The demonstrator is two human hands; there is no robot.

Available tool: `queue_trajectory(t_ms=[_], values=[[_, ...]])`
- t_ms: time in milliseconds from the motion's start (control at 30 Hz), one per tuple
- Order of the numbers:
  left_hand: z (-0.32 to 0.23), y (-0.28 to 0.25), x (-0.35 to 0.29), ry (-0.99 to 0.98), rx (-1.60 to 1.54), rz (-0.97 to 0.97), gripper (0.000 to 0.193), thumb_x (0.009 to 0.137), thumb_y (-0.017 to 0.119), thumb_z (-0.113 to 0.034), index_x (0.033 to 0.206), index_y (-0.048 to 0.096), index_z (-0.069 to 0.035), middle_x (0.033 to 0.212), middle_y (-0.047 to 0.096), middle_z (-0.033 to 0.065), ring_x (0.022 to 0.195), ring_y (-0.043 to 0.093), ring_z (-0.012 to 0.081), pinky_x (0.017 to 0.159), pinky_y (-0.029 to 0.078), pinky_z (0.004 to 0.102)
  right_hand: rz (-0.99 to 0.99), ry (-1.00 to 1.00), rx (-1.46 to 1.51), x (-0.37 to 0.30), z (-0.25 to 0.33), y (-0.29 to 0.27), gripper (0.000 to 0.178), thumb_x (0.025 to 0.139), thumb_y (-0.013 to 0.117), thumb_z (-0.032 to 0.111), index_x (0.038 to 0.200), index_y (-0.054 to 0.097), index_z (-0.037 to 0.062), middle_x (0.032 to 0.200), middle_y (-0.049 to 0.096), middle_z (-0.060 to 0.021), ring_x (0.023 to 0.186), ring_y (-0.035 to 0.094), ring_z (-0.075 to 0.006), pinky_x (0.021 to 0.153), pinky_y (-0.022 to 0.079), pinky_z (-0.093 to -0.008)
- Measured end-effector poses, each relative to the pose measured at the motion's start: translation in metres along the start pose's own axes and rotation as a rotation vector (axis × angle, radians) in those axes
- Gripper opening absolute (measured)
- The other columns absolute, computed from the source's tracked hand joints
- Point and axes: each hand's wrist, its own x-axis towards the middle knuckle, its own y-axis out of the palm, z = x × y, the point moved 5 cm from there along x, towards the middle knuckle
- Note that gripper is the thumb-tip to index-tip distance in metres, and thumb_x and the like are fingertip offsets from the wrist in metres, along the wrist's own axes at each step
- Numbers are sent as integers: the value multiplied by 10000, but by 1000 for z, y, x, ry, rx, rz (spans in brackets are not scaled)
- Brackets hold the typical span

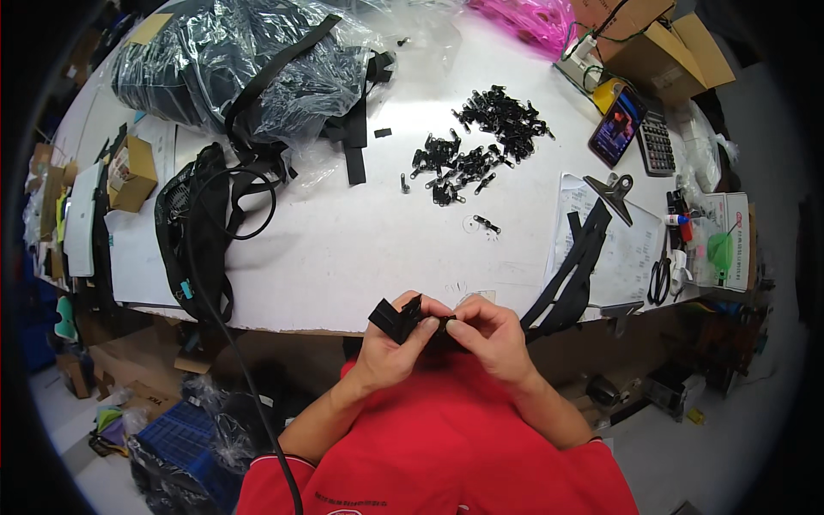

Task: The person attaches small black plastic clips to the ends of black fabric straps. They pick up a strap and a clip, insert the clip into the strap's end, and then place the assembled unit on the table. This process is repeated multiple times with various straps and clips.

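Just in front of the table's near edge, my left hand [388, 354] is closed around a folded black fabric strip [392, 321], whose ends stick up past the fingers. My right hand [499, 345] pinches a small dark part of the work between thumb and forefinger, close against the left fingertips. What exactly lies between the two thumbs is mostly hidden. Beyond my hands, a single black zipper pull [487, 224] lies on the white table [343, 257]. Farther back is a loose heap of several black zipper pulls [506, 120].
A plastic-wrapped dark bundle [249, 69] fills the back left, with a black bag [184, 232] and a cable [215, 313] nearer. At right lie black straps [575, 266], a clipboard [562, 206], scissors [659, 279], a phone [618, 126], a calculator [657, 146] and a cardboard box [669, 60].
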Motion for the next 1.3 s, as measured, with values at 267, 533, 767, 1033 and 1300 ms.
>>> queue_trajectory(t_ms=[267,533,767,1033,1300], values=[[-10,0,0,219,338,-61,164,908,616,63,1059,660,18,957,633,82,698,613,101,630,501,245,-73,-332,-447,-2,10,3,83,883,733,67,892,671,12,842,611,-44,634,511,-75,548,401,-227],[-18,4,3,511,610,-29,196,871,615,99,1046,657,20,959,643,107,712,625,124,641,509,256,-166,-279,-276,-8,-9,7,102,868,754,65,874,669,10,831,607,-50,646,541,-99,551,451,-243],[9,-7,0,214,227,-11,65,940,635,17,1002,617,14,912,629,72,708,601,101,626,491,242,-154,-401,-389,-3,18,0,123,834,793,83,920,719,37,860,624,-23,688,536,-82,571,425,-224],[17,-3,7,-126,-107,14,64,1008,585,-85,1046,581,-34,750,537,-27,650,497,72,607,427,224,50,-250,-493,-18,-7,11,163,834,799,142,873,690,26,763,619,-37,612,563,-116,557,436,-254],[20,6,11,-352,-523,80,393,1022,554,-112,1367,432,28,1010,655,142,723,622,167,618,536,293,-673,-160,-804,-7,83,-123,185,868,729,91,1005,666,-16,811,631,-87,710,569,-120,661,475,-270]])
